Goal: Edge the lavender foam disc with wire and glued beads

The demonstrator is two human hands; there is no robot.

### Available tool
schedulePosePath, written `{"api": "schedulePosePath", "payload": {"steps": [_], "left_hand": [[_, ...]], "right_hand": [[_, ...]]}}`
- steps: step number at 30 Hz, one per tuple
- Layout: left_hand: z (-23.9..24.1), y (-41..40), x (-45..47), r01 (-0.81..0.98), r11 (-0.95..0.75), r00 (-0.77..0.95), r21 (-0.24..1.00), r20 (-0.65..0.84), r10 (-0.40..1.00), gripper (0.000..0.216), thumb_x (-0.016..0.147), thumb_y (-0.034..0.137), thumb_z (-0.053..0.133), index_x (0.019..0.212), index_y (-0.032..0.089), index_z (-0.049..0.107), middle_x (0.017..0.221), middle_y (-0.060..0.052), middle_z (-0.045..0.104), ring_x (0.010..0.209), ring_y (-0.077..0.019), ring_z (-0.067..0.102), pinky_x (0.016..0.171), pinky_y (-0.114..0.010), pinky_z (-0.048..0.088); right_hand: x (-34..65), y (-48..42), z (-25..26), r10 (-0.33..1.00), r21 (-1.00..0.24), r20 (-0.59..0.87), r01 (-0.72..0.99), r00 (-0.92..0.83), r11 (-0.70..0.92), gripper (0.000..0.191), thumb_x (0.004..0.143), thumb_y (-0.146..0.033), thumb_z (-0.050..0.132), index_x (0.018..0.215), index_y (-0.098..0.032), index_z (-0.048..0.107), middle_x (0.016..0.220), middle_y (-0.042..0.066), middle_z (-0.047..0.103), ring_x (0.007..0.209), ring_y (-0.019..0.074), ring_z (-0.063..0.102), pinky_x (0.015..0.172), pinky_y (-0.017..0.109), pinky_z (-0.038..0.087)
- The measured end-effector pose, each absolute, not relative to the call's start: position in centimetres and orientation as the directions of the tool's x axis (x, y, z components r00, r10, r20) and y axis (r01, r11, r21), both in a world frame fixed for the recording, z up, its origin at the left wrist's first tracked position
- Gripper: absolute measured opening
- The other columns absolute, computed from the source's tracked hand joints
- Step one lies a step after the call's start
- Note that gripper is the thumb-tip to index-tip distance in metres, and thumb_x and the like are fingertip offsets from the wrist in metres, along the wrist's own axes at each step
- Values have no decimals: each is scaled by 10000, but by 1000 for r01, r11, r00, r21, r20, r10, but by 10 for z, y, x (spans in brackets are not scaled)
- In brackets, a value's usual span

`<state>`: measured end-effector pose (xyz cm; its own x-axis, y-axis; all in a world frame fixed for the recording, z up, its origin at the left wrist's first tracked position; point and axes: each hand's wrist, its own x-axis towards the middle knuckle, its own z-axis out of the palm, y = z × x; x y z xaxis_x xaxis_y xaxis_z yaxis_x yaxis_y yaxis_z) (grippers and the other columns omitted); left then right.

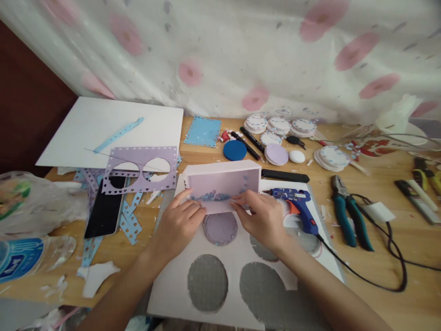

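A shallow open box (220,180), white outside and lilac inside, stands on a white board (172,280) with round holes cut in it. Small blue and purple paper bits lie along its inner bottom and right side. My left hand (182,220) is at the box's front left corner, fingers bent against its lower edge. At the right, my right hand (263,216) pinches at the front edge, thumb and fingertips together by the paper bits. Whether a bit is between them is too small to see. A lilac disc (220,228) lies just in front of the box.
A blue glue gun (294,200) lies right of my right hand, its cable running right. Pliers (347,211) are beyond it. Decorated white discs (278,125) and markers (253,140) sit behind; a phone (105,207), punched paper and a bottle (34,255) are left.
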<state>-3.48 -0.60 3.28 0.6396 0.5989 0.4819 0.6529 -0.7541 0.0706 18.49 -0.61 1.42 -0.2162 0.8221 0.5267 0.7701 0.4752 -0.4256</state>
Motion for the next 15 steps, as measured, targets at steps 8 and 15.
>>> {"api": "schedulePosePath", "payload": {"steps": [8,15], "left_hand": [[34,-7,-34,655,-753,634,72,491,598,302,870,6,396,798,153,650,762,-39,714,734,-146,671,989,-448,493],[35,18,-42,646,-758,651,92,451,610,237,874,37,451,810,145,652,770,-39,706,754,-142,659,1048,-444,450]], "right_hand": [[185,-5,14,816,-485,555,735,-162,475,177,775,-127,643,712,-235,517,764,-26,744,602,149,673,525,252,456],[196,-15,31,784,-653,618,593,59,470,200,754,-133,710,714,-237,545,761,19,733,670,174,697,473,260,491]]}}
